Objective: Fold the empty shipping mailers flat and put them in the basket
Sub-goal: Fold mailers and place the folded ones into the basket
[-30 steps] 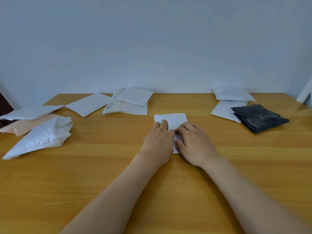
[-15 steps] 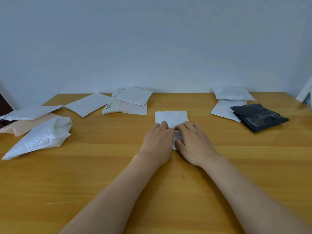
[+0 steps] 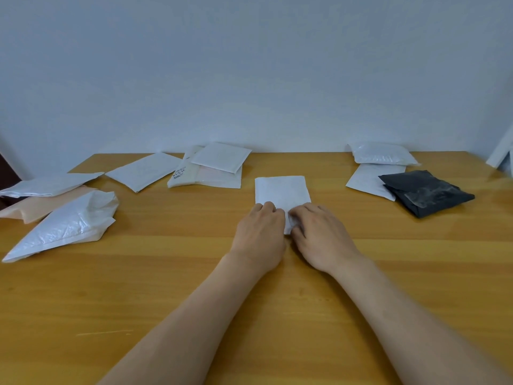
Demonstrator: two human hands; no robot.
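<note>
Since the earlier frames the far edge of the small white mailer (image 3: 280, 190) has shifted away from the person, and more of its face shows beyond the fingertips. Both hands remain where they were.

Nearest the camera, two bare forearms reach out over a wooden table (image 3: 138, 315) with a smooth, honey-coloured, long-grained top. The left hand (image 3: 259, 234) and right hand (image 3: 322, 237) lie side by side, almost touching, knuckles up, with the fingers curled down onto the near end of the small white mailer. That end is creased between them. Whether the thumbs reach beneath it cannot be told. This mailer is matt, rectangular and flat on the table at centre.

To the left lies a crumpled glossy white bag (image 3: 66, 226), roughly triangular. It rests against a peach mailer (image 3: 36, 204), which is partly covered by a flat silvery mailer (image 3: 47, 184).

To the right, a folded black mailer (image 3: 424, 193), wrinkled and faintly shiny, overlaps a plain white envelope (image 3: 366, 179).

Farther back, from the left, come a slanted white mailer (image 3: 144, 170), a labelled mailer (image 3: 205, 177) with a square padded mailer (image 3: 220, 157) on top, and a puffed glossy pouch (image 3: 383, 154). Behind the table stands a plain pale wall (image 3: 249, 65).
</note>
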